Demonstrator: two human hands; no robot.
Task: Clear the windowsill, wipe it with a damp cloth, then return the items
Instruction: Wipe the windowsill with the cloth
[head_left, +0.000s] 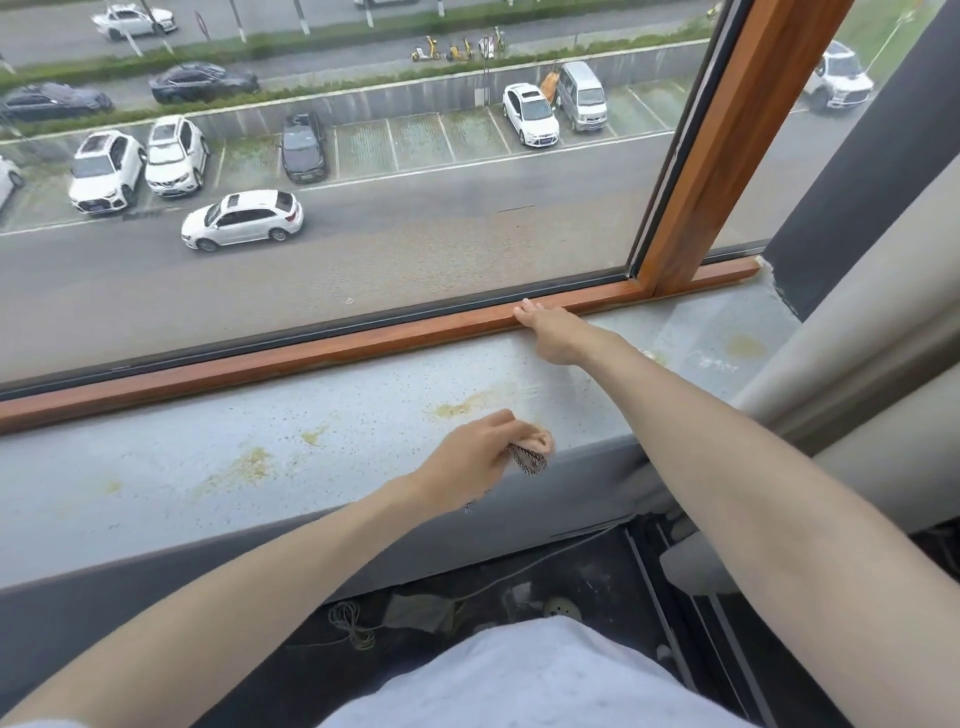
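Parked cars (106, 171) beyond the wooden window frame (727, 156); coiled cord (353, 623) below

You are in an upper-floor room: a stained grey windowsill (208, 467) and wooden window frame (311, 353) overlook parked cars (106, 171), upper left.

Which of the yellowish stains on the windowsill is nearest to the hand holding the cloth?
The stain just beyond the left hand; the others lie farther left or right.
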